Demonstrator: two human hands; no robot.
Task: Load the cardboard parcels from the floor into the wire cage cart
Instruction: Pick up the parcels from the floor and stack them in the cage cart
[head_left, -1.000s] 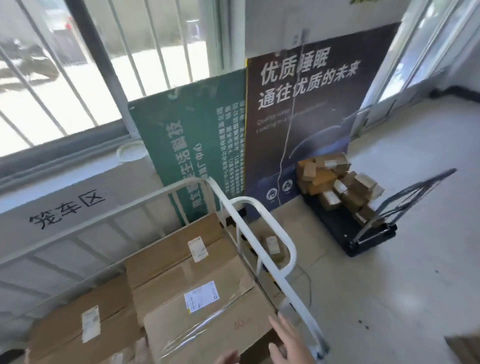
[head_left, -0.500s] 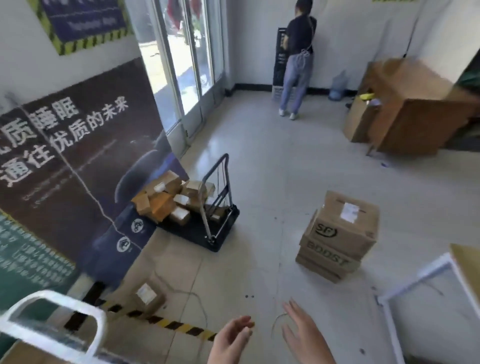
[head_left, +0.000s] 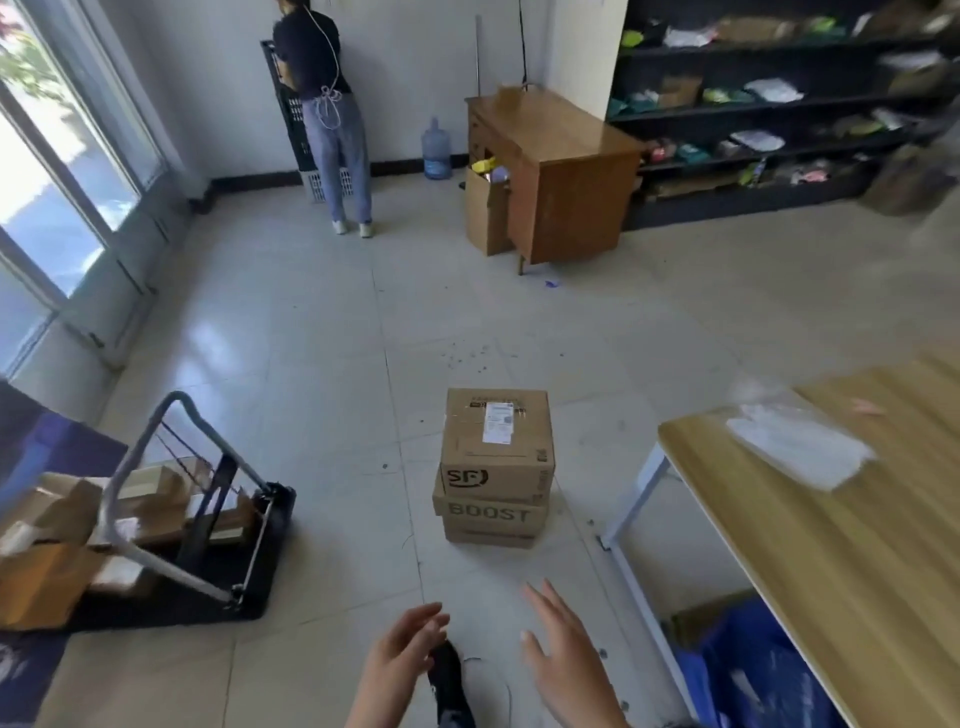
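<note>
Stack of three brown cardboard parcels (head_left: 496, 467) sits on the pale tiled floor (head_left: 311, 338), centre frame, top one with a white label and an SF logo. Left hand (head_left: 402, 657) and right hand (head_left: 563, 660) both empty, fingers straight and loosely spread, held near the stack, not touching. Black platform trolley (head_left: 192, 551) loaded with small boxes stands left; wooden table (head_left: 841, 519) right.

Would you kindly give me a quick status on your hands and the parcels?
Open and empty: left hand, right hand. Ahead, parcel stack on floor, untouched. Nothing in between.
</note>
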